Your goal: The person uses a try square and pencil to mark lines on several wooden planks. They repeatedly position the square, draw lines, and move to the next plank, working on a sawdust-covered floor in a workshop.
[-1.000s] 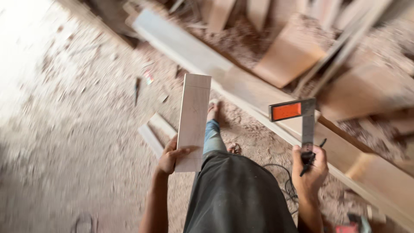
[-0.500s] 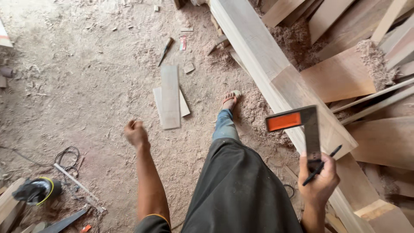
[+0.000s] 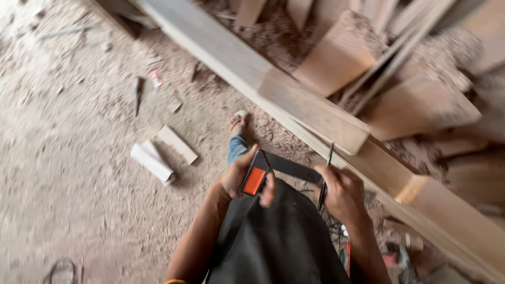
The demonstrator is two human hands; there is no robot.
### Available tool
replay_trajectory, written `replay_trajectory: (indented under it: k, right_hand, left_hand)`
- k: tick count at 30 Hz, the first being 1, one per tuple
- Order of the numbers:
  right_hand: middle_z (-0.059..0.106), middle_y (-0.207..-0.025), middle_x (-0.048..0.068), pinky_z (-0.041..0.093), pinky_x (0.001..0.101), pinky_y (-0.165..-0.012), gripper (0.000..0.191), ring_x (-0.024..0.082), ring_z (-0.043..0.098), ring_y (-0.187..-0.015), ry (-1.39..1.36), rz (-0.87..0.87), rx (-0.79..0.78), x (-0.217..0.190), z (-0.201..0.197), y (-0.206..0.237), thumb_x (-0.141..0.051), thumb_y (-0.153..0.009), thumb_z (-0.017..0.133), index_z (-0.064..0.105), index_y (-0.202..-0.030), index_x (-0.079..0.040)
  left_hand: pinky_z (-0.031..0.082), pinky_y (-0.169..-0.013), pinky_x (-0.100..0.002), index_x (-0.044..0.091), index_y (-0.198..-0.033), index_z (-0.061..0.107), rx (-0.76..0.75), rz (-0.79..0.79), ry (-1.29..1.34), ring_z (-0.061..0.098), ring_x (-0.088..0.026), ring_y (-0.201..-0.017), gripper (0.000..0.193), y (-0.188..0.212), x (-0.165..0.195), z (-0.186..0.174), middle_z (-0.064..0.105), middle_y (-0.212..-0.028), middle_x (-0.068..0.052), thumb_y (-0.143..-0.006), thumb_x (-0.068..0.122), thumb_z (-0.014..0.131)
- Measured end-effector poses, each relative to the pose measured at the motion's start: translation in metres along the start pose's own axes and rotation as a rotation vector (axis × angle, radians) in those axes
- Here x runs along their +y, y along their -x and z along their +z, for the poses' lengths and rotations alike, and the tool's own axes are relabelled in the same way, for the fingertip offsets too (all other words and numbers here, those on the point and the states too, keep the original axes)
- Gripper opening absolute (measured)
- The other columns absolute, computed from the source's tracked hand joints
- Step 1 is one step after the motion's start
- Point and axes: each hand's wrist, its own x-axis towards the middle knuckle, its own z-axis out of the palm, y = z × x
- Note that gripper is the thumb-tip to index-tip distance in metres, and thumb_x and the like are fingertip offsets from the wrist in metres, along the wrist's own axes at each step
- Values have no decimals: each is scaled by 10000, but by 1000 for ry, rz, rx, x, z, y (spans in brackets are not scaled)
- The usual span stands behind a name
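Square (image 3: 273, 171) with orange stock: left hand (image 3: 243, 179) fingers clasp the stock, right hand (image 3: 342, 192) grips blade and pencil (image 3: 326, 173).

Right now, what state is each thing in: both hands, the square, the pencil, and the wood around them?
left hand: closed on the orange end of the square
right hand: gripping the blade end and a pencil
try square: held level between both hands, above the lap
pencil: upright in the right hand
long beam: lying diagonally on the floor
two offcuts: lying loose on the sawdust floor
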Motion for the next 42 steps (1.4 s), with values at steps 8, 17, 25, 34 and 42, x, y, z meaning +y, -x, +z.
replay_trajectory:
  k: [8, 17, 25, 34, 42]
  right_hand:
    - [667, -1000, 139, 503, 384, -783, 358, 287, 645, -861, -167, 283, 718, 14, -38, 33, -296, -1107, 517, 546, -1372, -58]
    - [525, -699, -29, 348, 231, -532, 391, 51, 452, -605, -1225, 916, 523, 32, 92, 51, -383, -1080, 561, 690, -1037, -16]
    - [478, -662, -53, 328, 240, -489, 342, 42, 418, -558, -1370, 1040, 703, 37, 122, 6, -368, -1003, 650, 661, -989, -26]
    - [437, -585, -50, 253, 228, -475, 372, 38, 361, -495, -1441, 1004, 805, 41, 127, -14, -443, -975, 675, 606, -881, -90]
    - [451, -620, -68, 268, 227, -494, 386, 29, 368, -543, -1391, 1003, 838, 43, 131, -16, -430, -985, 685, 633, -871, -66]
  left_hand:
    - [534, -918, -291, -161, -1172, 563, 51, 643, -738, 610, -213, -974, 624, -31, 36, 59, 608, -1077, -168, -1146, 462, 591]
    - [579, -612, -361, -53, -1334, 544, 7, 298, -1734, 674, -231, -639, 559, -125, 36, 70, 700, -842, -134, -908, 280, 685]
    - [452, -1124, -569, 112, -1463, 488, -50, 138, -2305, 435, -397, -1358, 804, -157, 66, 43, 447, -1450, -235, -823, 500, 782]
    - [86, -1248, -630, 462, -1435, 548, -432, 206, -2459, 135, -385, -1550, 844, -194, 129, 33, 216, -1686, 27, -658, 683, 788]
    - [137, -1231, -636, 456, -1399, 590, -461, 325, -2451, 169, -385, -1540, 802, -197, 127, 14, 318, -1653, 66, -678, 757, 770]
